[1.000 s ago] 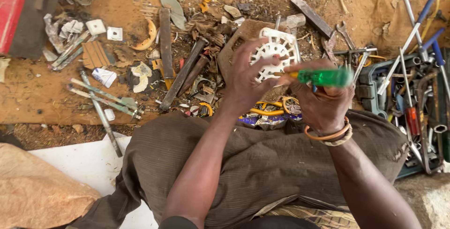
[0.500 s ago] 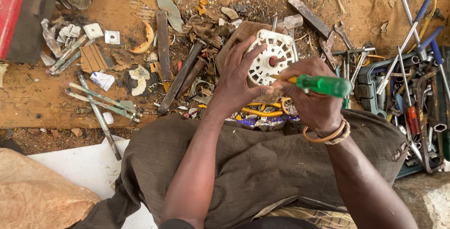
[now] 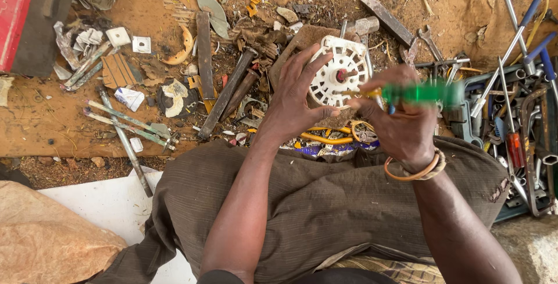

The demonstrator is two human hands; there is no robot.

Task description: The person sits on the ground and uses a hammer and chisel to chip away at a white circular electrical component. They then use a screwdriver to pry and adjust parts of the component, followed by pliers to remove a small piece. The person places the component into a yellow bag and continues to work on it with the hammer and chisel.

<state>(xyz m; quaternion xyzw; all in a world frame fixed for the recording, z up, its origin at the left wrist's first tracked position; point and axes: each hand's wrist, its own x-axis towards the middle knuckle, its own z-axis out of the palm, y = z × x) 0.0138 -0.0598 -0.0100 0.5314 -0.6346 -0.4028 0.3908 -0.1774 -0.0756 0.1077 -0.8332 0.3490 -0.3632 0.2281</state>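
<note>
The left hand (image 3: 296, 101) spreads its fingers wide around the left rim of a round white slotted disc (image 3: 339, 78), gripping it at frame centre, above the lap. The right hand (image 3: 401, 124) closes around a green-handled screwdriver (image 3: 421, 93), at three o'clock from the disc, tip pointing towards it. Scrap metal (image 3: 224, 92) crowds nine o'clock; a toolbox (image 3: 514, 139) fills three o'clock, leaving little free ground.

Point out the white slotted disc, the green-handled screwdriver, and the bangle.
white slotted disc (image 3: 343, 70), head view, on its slotted face.
green-handled screwdriver (image 3: 419, 93), head view, on the green handle.
bangle (image 3: 414, 173), head view, on the band at the wrist.
</note>
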